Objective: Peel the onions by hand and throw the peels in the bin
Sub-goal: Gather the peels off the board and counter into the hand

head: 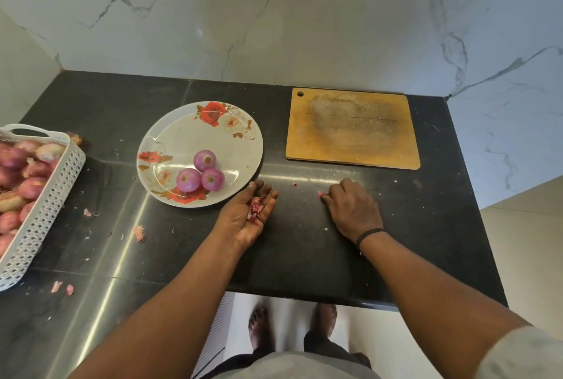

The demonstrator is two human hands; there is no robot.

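- Onions — three of them, peeled and purple — are seen on a white flowered plate, huddled together at its near side.
- More onions, not yet peeled, are heaped in a white plastic basket at the left edge of the black counter.
- Small pink peel bits are held in the left hand, which is turned palm up just beside the plate's near rim.
- The left fingers are cupped loosely around the bits, a little curled and not squeezed tight.
- The right hand is laid palm down on the counter, well apart from the plate.
- Its fingertips are bunched together at one tiny pink scrap; it cannot be told whether the scrap is pinched or only touched.
- A dark band is worn on the right wrist.
- Loose peels are scattered on the counter between the basket and the plate — some near the front edge too.
- A wooden cutting board is set flat at the back right, near the marble wall.
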